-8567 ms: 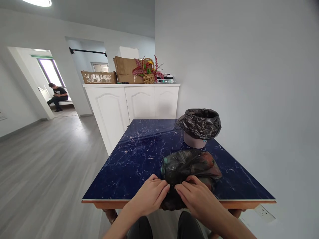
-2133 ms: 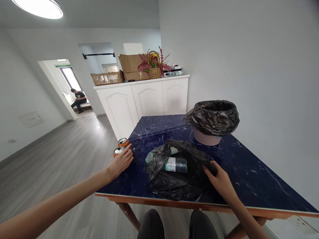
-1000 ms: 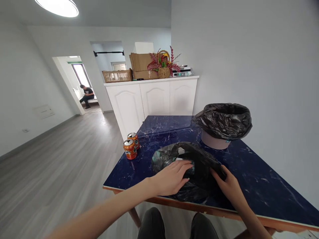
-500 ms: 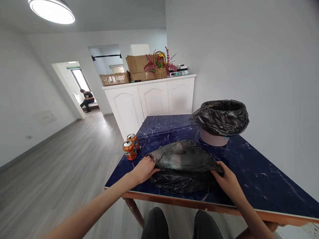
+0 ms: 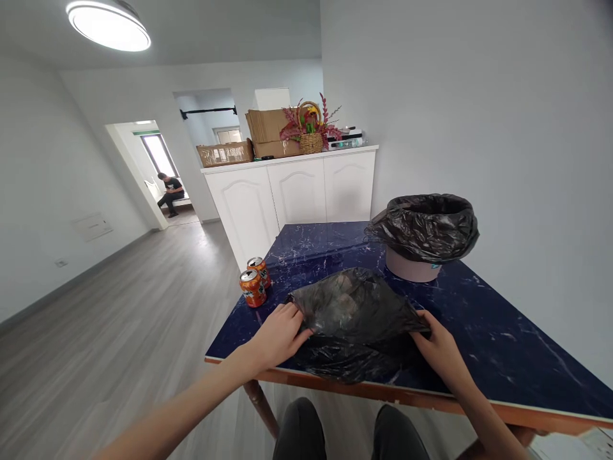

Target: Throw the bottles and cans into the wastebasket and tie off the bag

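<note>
A thin black garbage bag (image 5: pixel 354 306) lies across the front of the blue marbled table (image 5: pixel 483 358), with pale shapes showing faintly through its film. My left hand (image 5: pixel 282 329) grips the bag's left edge, thumb and fingers closed on it. At the opposite end, my right hand (image 5: pixel 437 342) pinches the bag's right edge between thumb and fingers. Two orange soda cans, a front can (image 5: pixel 252 289) and a rear can (image 5: pixel 260 271), stand upright beyond my left hand near the table's left edge. What lies inside the bag cannot be made out.
Behind my right hand stands a pinkish bin (image 5: pixel 412 265) lined with a black bag (image 5: pixel 426 233). A white cabinet (image 5: pixel 299 191) beyond the table carries cardboard boxes (image 5: pixel 272 131) and a flower basket (image 5: pixel 311 142). A person (image 5: pixel 171 193) sits in a far doorway.
My left hand has shifted slightly right and toward me, still holding the bag's edge. The film's left side has slackened and its folds look different. My right hand has barely moved.
</note>
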`<state>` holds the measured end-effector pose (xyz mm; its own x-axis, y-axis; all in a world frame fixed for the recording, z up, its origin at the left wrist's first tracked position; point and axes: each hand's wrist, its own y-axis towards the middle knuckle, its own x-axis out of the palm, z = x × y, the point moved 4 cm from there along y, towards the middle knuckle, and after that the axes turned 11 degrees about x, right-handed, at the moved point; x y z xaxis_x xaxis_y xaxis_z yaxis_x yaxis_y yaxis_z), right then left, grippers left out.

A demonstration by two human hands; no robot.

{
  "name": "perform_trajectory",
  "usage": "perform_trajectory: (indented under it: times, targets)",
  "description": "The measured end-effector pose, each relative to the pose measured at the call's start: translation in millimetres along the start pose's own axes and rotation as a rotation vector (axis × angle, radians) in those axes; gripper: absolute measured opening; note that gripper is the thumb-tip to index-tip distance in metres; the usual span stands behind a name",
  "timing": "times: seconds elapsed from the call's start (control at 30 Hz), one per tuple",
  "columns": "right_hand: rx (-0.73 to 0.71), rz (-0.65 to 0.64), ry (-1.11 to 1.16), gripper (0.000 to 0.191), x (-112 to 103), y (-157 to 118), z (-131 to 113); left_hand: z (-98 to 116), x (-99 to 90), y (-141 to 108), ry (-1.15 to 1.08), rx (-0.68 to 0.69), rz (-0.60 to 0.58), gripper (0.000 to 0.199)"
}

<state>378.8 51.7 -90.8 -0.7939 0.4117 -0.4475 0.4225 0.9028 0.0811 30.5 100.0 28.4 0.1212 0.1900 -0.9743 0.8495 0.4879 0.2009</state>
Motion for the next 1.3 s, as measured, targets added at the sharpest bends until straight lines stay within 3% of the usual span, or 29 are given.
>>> perform_trajectory:
  times: [0.17, 0.3, 0.4, 0.57, 0.77, 0.87, 0.97, 1.07, 1.3]
  targets:
    - [-0.027, 0.021, -0.002, 0.029, 0.0, -0.1, -0.1, 4.5, 31.5, -12.8, -0.039, -0.053, -0.013, 0.021]
    - [-0.035, 0.018, 0.012, 0.03, 0.0, -1.6, -2.6, 0.8, 26.7, -10.2, -0.066, -0.074, 0.049, 0.014]
    - [-0.037, 0.009, 0.025, 0.026, 0.3, -1.4, -3.3, -1.0, 3.3, -5.7, -0.085, -0.133, 0.142, 0.015]
    - [-0.029, 0.008, 0.053, 0.029, 0.6, 1.0, -1.6, 7.8, -49.9, -10.9, -0.282, -0.172, 0.459, 0.02]
    - [0.006, 0.01, 0.029, 0.032, 0.3, 1.0, 2.2, 5.0, -112.1, -40.9, -0.271, -0.291, 0.805, 0.024]
    - [0.017, 0.009, 0.01, 0.033, 0.9, 0.8, 4.6, -6.9, -135.5, -57.0, -0.349, -0.351, 0.896, 0.028]
    - [0.001, 0.031, 0.006, 0.033, 1.1, 1.1, 5.5, -23.2, -146.2, -72.8, -0.42, -0.409, 0.894, 0.03]
    - [-0.001, 0.042, 0.01, 0.031, 1.5, 1.2, 5.4, -41.8, -146.0, -88.9, -0.294, -0.485, 0.848, 0.032]
    - [-0.024, 0.04, 0.016, 0.029, 1.1, -0.5, 0.7, -93.5, -113.2, -107.2, -0.196, -0.639, 0.65, 0.048]
